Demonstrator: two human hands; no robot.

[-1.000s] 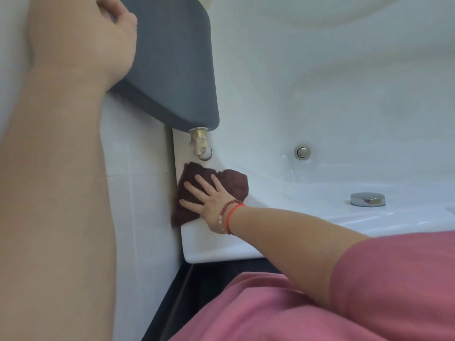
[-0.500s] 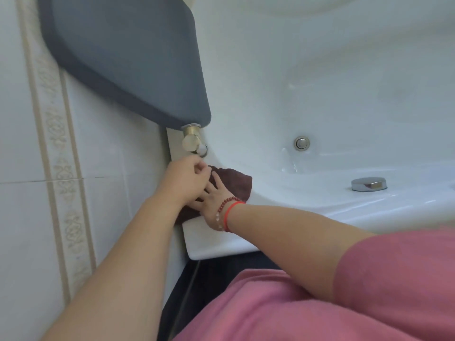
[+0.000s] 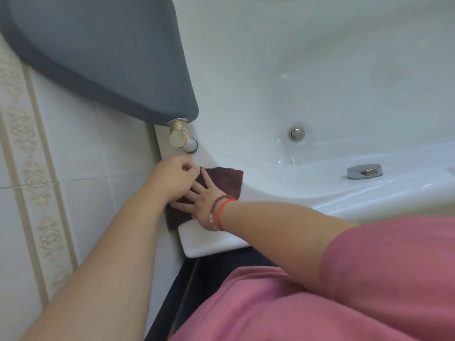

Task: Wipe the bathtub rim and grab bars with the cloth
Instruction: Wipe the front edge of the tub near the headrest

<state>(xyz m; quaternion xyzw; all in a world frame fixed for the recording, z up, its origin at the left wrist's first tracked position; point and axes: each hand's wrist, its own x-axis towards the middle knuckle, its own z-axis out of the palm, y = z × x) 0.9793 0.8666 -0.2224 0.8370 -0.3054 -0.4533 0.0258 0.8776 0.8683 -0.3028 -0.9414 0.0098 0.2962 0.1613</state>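
From the head camera, the cloth [image 3: 221, 179] is dark brown, soft and fuzzy, roughly square — it lies flat on the corner of the glossy white bathtub rim [image 3: 209, 242], against the tiled wall [image 3: 86, 156]. The right hand [image 3: 205, 201] presses it down with fingers spread. The left hand [image 3: 173, 178], fingers curled, pinches the cloth's upper edge. Above sits a matte grey cushion [image 3: 98, 57] on a brass fitting [image 3: 178, 135] — no writing is readable.

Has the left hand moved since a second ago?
Yes. The left hand came down from the grey cushion to the cloth on the rim.
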